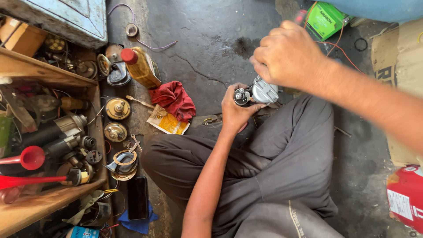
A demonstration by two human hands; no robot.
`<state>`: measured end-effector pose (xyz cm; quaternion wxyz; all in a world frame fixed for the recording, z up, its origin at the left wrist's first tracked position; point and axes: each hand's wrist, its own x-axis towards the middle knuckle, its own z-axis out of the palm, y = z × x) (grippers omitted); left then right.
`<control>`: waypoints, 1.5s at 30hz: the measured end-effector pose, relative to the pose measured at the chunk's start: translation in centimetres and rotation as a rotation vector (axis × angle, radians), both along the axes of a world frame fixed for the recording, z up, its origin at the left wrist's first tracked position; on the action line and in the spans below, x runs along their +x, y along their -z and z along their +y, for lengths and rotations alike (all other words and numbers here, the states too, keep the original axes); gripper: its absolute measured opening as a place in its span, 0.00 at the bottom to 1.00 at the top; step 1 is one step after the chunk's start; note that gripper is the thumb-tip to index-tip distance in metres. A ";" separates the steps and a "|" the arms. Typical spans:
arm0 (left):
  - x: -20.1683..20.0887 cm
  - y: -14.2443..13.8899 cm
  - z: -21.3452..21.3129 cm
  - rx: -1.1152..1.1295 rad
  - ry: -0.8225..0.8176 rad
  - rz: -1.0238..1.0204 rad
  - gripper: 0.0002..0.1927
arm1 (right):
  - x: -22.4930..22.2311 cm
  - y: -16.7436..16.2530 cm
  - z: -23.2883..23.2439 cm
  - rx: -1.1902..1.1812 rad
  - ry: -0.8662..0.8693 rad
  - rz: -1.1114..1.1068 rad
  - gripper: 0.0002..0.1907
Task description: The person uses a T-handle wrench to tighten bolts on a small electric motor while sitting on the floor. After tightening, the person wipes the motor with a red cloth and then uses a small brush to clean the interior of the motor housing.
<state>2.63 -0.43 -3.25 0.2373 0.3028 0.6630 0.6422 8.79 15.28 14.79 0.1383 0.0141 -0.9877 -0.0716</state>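
The left hand (235,110) clamps the small grey metal motor (257,94), its long axis left-right; the right hand (288,55) grips its far-right end from above.

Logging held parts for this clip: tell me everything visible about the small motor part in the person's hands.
The motor part is a compact metal unit with a light grey cast housing and a dark round end showing a small shiny hub. It lies roughly level above the person's lap, over the grey trousers. The left hand cups it from below at the dark end; the right hand covers its top from above, hiding part of it. Wear or markings cannot be made out.
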 end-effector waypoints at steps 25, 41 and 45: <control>1.1 1.1 0.3 0.016 -0.088 0.186 0.39 | -0.9 -0.6 1.6 0.060 -0.374 0.082 0.21; -1.0 0.6 0.0 0.041 0.054 0.119 0.36 | 2.4 -6.9 1.7 0.063 -0.256 0.062 0.23; -1.0 0.9 0.2 0.023 0.057 0.099 0.36 | 4.3 -6.3 0.6 0.094 -0.354 0.044 0.22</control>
